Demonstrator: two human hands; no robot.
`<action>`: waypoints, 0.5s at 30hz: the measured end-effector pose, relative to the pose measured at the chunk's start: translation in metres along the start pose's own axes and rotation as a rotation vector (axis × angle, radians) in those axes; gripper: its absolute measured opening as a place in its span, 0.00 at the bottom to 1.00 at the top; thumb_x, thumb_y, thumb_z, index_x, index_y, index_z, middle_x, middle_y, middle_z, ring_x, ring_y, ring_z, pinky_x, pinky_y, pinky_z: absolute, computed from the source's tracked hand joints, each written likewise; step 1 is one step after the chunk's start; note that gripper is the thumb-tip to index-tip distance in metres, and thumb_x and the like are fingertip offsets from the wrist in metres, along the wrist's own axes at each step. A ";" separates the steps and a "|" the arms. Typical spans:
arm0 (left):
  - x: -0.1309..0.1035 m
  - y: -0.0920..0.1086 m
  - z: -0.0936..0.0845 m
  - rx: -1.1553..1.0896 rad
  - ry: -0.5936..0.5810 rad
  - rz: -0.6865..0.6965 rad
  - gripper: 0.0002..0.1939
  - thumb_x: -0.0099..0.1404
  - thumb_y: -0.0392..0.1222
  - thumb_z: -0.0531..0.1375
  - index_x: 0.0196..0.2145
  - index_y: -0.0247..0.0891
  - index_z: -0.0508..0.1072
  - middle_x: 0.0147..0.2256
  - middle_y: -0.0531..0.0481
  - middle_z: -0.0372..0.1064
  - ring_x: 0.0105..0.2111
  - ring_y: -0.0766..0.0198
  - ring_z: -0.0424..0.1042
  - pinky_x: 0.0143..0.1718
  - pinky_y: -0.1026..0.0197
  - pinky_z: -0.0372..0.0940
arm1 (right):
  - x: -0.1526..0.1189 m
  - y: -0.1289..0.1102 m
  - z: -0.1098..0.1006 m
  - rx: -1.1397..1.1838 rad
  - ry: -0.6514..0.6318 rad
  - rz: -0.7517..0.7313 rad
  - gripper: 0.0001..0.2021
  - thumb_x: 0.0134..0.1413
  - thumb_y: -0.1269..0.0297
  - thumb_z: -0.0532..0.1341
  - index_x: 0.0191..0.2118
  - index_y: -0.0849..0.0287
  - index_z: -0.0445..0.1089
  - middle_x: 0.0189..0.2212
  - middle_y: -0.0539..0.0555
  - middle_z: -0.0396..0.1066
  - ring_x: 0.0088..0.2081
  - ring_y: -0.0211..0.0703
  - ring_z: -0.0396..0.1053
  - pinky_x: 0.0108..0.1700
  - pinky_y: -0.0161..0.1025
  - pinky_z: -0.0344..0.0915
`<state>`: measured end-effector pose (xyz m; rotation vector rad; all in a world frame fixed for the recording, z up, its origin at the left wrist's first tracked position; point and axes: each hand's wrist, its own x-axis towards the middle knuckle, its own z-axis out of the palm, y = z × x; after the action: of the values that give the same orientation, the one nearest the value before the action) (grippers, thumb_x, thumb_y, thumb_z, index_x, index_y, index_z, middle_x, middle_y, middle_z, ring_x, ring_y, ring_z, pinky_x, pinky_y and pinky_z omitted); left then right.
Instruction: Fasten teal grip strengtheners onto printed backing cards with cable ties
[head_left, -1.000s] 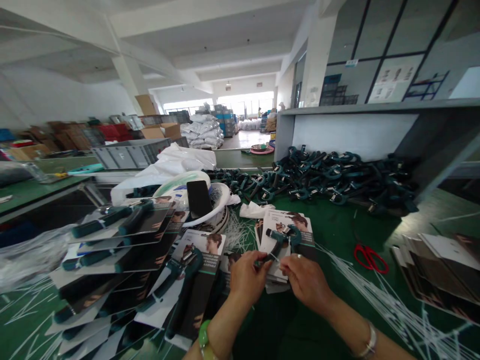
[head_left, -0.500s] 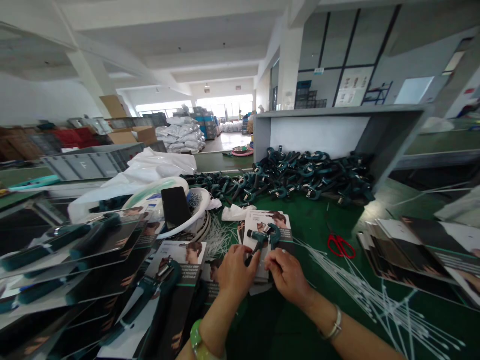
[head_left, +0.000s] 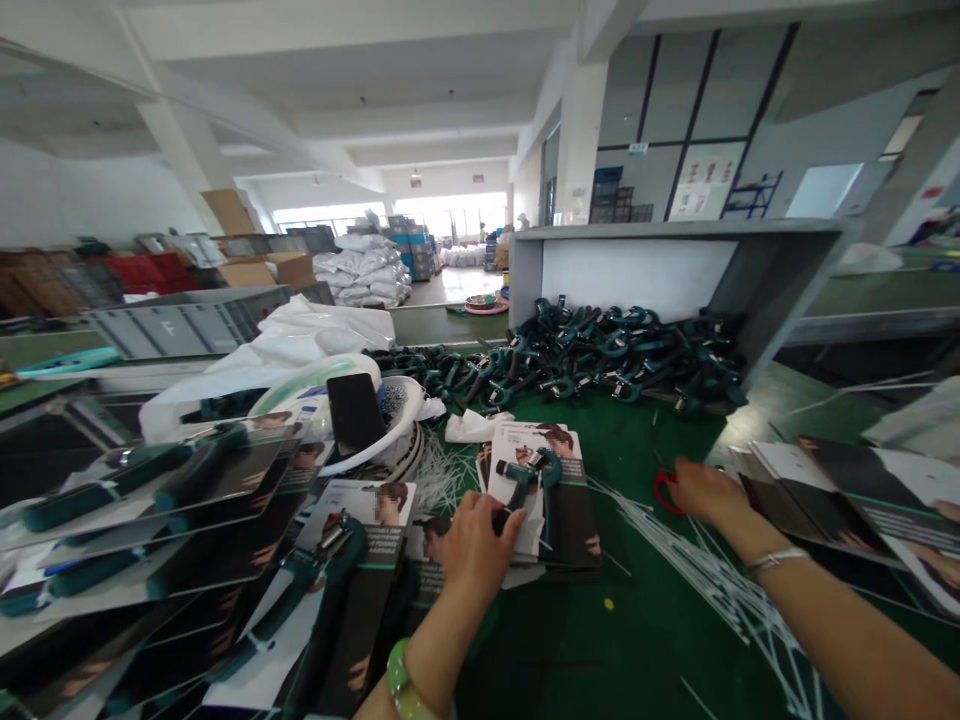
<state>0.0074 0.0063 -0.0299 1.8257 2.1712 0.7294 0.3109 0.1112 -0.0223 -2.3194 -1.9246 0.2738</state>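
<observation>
A dark green hand grip strengthener [head_left: 551, 478] lies on a stack of printed cards [head_left: 579, 548] in front of me. My left hand [head_left: 478, 548] is closed round its left handle, with the thumb lying toward the middle of the card. A white cable tie sits across the handles. Off to the right, my right hand [head_left: 703, 490] has its fingers closed on the red handle of the scissors [head_left: 664, 492]; the hand covers much of that handle. Loose white cable ties [head_left: 697, 575] lie below my right hand.
Carded hand grips [head_left: 315, 570] pile up on the left. A white basin [head_left: 409, 412] with a dark phone [head_left: 355, 412] on it stands behind them. More hand grips [head_left: 630, 350] spill from a grey bin [head_left: 787, 290]. Further cards [head_left: 847, 500] are stacked at right.
My right hand has left the hand grip, moved right and taken hold of the red scissors. My left hand stays at the grip. A small yellow spot now shows on the green table.
</observation>
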 end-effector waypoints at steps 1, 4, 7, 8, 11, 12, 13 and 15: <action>0.000 0.000 0.000 0.000 0.001 -0.003 0.14 0.60 0.53 0.54 0.34 0.41 0.69 0.38 0.49 0.65 0.39 0.59 0.67 0.33 0.63 0.58 | 0.007 0.008 0.000 -0.005 -0.028 0.022 0.06 0.43 0.71 0.58 0.30 0.65 0.69 0.32 0.68 0.72 0.38 0.62 0.70 0.36 0.49 0.62; -0.001 0.001 0.000 -0.035 0.021 0.016 0.14 0.61 0.51 0.54 0.38 0.42 0.70 0.39 0.48 0.65 0.40 0.59 0.67 0.34 0.62 0.59 | 0.019 0.015 0.005 0.026 -0.076 0.052 0.03 0.35 0.73 0.60 0.23 0.63 0.68 0.29 0.67 0.72 0.37 0.63 0.70 0.35 0.48 0.62; -0.001 0.005 -0.005 -0.073 0.082 0.108 0.13 0.61 0.47 0.55 0.42 0.45 0.71 0.43 0.47 0.65 0.43 0.58 0.65 0.40 0.59 0.59 | 0.022 0.012 0.006 0.131 -0.094 0.057 0.03 0.33 0.70 0.62 0.18 0.62 0.67 0.24 0.64 0.71 0.34 0.60 0.71 0.32 0.45 0.62; 0.000 0.007 -0.006 -0.069 0.100 0.147 0.12 0.61 0.47 0.55 0.41 0.46 0.72 0.44 0.47 0.65 0.44 0.57 0.64 0.42 0.58 0.58 | 0.022 0.012 0.005 0.184 -0.100 0.052 0.04 0.35 0.68 0.62 0.19 0.62 0.67 0.23 0.62 0.70 0.32 0.57 0.71 0.31 0.43 0.62; 0.004 0.016 -0.007 -0.038 0.096 0.218 0.11 0.60 0.49 0.55 0.34 0.47 0.76 0.46 0.48 0.65 0.46 0.53 0.62 0.46 0.51 0.55 | 0.016 0.014 -0.001 0.376 -0.116 0.019 0.11 0.44 0.59 0.57 0.28 0.62 0.70 0.22 0.56 0.70 0.27 0.45 0.70 0.26 0.36 0.62; 0.006 0.019 -0.005 -0.037 0.081 0.224 0.11 0.59 0.50 0.56 0.32 0.47 0.76 0.47 0.48 0.65 0.47 0.51 0.62 0.47 0.50 0.55 | 0.012 0.014 -0.002 0.431 -0.115 0.005 0.14 0.47 0.57 0.55 0.34 0.62 0.70 0.24 0.55 0.70 0.26 0.41 0.69 0.26 0.35 0.62; 0.009 0.022 -0.003 -0.047 0.063 0.216 0.10 0.57 0.49 0.57 0.31 0.46 0.77 0.47 0.48 0.65 0.47 0.50 0.61 0.46 0.49 0.54 | 0.006 0.012 -0.003 0.492 -0.113 -0.011 0.17 0.48 0.56 0.54 0.40 0.62 0.69 0.26 0.54 0.71 0.26 0.39 0.68 0.25 0.33 0.61; 0.016 0.024 0.004 -0.127 0.013 0.166 0.09 0.55 0.47 0.58 0.29 0.45 0.77 0.45 0.47 0.66 0.46 0.50 0.62 0.46 0.49 0.55 | -0.010 0.005 -0.004 0.630 -0.127 -0.074 0.23 0.48 0.54 0.55 0.48 0.63 0.65 0.28 0.53 0.70 0.25 0.37 0.67 0.25 0.32 0.61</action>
<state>0.0266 0.0254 -0.0184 1.9556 1.9491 0.8940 0.3143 0.1004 -0.0188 -1.8432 -1.6445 0.8902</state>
